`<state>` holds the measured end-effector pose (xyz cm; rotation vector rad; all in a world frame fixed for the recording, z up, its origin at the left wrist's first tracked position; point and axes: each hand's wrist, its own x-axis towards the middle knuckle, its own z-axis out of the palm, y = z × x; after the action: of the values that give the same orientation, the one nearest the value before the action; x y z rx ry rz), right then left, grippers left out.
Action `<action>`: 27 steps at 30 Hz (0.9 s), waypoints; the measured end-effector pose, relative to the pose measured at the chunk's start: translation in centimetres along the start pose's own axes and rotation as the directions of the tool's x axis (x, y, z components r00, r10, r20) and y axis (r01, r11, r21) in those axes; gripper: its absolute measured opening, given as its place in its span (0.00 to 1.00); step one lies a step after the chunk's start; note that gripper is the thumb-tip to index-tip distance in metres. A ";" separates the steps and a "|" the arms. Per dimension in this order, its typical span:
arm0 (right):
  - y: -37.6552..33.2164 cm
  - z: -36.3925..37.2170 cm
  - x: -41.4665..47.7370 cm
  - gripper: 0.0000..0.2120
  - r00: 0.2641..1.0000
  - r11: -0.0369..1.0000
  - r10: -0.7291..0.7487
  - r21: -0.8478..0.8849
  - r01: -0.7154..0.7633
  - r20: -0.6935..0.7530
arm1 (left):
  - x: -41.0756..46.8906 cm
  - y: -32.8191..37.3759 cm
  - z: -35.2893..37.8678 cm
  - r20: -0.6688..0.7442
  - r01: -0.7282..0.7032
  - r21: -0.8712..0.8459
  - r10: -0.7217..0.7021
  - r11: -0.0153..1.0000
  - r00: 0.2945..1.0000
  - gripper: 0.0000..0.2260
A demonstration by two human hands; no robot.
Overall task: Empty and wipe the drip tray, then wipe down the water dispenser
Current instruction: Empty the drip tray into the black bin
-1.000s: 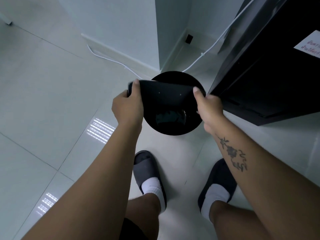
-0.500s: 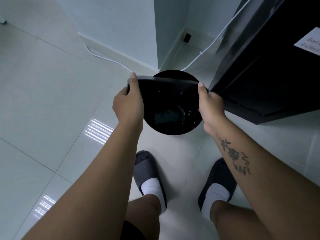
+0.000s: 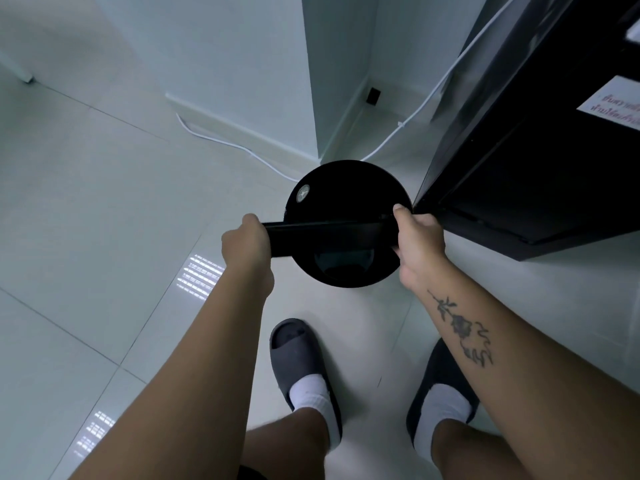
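I hold a black rectangular drip tray (image 3: pixel 332 239) by both ends above a round black bin (image 3: pixel 346 192) on the floor. The tray is turned nearly edge-on to me, its long side level. My left hand (image 3: pixel 247 245) grips its left end and my right hand (image 3: pixel 417 237) grips its right end, thumb on the upper edge. The bin's opening (image 3: pixel 343 266) shows dark just below the tray. The black water dispenser (image 3: pixel 540 161) stands at the right, right beside the bin.
White wall corner (image 3: pixel 311 81) stands behind the bin with a white cable (image 3: pixel 221 142) along the baseboard and another cable (image 3: pixel 440 81) running up beside the dispenser. My feet in grey slippers (image 3: pixel 298 355) stand on pale floor tiles just before the bin.
The tray has tipped from showing its broad face to nearly edge-on and sits lower over the bin. More of the bin's lid is uncovered behind it. Both hands kept their grip.
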<state>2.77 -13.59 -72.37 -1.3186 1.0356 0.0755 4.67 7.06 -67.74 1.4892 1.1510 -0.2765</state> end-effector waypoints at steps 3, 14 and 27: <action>0.2 -0.4 0.3 0.07 0.999 0.999 -0.040 -0.013 0.040 -0.005 | 0.5 -0.2 -0.1 0.109 -0.097 0.071 0.089 0.993 0.990 0.07; -0.1 -2.7 0.2 0.09 0.991 0.992 -0.129 0.010 0.129 -0.032 | 1.3 -1.8 -1.4 0.438 -0.090 -0.132 0.139 0.987 0.888 0.13; -5.4 -7.1 -6.8 0.09 0.975 0.966 -0.210 0.143 0.218 -0.066 | -5.5 0.9 -3.3 0.611 -0.115 -0.209 0.222 0.971 0.760 0.16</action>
<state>-2.09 -17.73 -63.10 -1.2928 0.9166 -0.1958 1.33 7.37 -62.20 1.2022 0.4727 -0.5040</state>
